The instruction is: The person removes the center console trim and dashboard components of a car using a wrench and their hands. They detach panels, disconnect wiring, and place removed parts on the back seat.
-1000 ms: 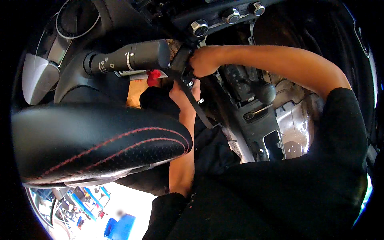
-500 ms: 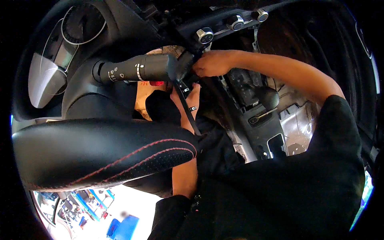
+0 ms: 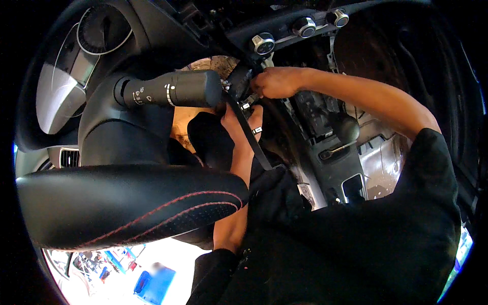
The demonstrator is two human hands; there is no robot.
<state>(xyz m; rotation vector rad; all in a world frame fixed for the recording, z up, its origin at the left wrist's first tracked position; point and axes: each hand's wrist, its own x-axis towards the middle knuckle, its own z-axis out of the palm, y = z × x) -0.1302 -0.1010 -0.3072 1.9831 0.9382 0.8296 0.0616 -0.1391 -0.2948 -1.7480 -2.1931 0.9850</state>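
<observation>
When viewed from above, inside a car cabin [image 3: 287, 41], bright floor [image 3: 185, 259] and blue container [image 3: 158, 283] outside: black strap [image 3: 259, 151] crossing before left hand [image 3: 243, 122], below right hand [image 3: 277, 83], left of centre console [image 3: 333, 170]. Right hand curled, left partly hidden; impossible to tell whether grasping. In the way: steering wheel rim [image 3: 127, 203] over left forearm [image 3: 230, 230]; stalk [image 3: 188, 89] beside strap's top.

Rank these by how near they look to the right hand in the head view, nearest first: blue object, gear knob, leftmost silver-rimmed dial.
1. Leftmost silver-rimmed dial: just above the right hand.
2. Gear knob: below and to the right.
3. Blue object: far off, at the lower left.
</observation>
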